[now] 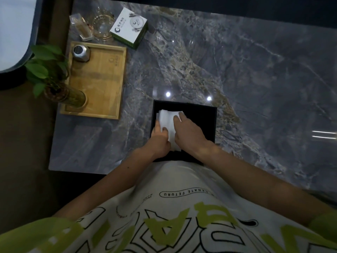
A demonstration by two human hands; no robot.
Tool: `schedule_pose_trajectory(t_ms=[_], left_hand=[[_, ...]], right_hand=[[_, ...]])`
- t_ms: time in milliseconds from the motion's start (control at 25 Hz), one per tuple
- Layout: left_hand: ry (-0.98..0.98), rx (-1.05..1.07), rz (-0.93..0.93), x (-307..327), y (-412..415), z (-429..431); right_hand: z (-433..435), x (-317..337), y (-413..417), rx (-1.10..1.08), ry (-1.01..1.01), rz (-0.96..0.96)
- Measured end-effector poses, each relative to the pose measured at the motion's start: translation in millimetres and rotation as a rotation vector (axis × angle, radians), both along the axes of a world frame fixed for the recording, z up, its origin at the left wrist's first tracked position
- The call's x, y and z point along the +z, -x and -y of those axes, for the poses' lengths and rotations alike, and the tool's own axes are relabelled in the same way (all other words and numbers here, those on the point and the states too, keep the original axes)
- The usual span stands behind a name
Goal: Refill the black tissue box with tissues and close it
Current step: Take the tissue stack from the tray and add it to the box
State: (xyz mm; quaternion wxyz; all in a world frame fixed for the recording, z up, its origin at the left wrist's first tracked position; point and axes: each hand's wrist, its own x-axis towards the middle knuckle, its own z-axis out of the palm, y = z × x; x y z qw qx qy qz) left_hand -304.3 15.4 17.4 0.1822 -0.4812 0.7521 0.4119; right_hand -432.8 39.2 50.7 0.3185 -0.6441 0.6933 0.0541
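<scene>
Tissue stack (168, 118) seated in open black tissue box (200, 121), edge pinched by left hand (159, 138), top pressed by flat right hand (189, 133)

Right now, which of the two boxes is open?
The black tissue box, with white tissues showing inside; the white-and-green box beside the glass bowl is closed.

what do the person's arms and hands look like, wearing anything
Both forearms are bare, with no gloves, watch or rings visible on the left hand or right hand. Short lime-green sleeves show at the shoulders of a white shirt printed with lime-green and black-outlined letters.
</scene>
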Motion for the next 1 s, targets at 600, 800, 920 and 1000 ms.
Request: schedule_pose_trajectory(t_ms=[600,800,920,1000], left_hand=[[0.048,-0.415,0.255,1,1,2],[0.070,-0.440,0.246,-4,-1,1],[0.134,-0.333,0.032,-5,-14,-5],[0.177,-0.124,-0.204,-4,-24,-9]], right_hand=[[-8,-34,10,0.726,-0.110,-0.577],[-11,-39,19,0.677,-0.006,-0.445],[-21,-40,33,0.511,0.114,-0.231],[-31,-39,47,0.279,0.226,-0.079]])
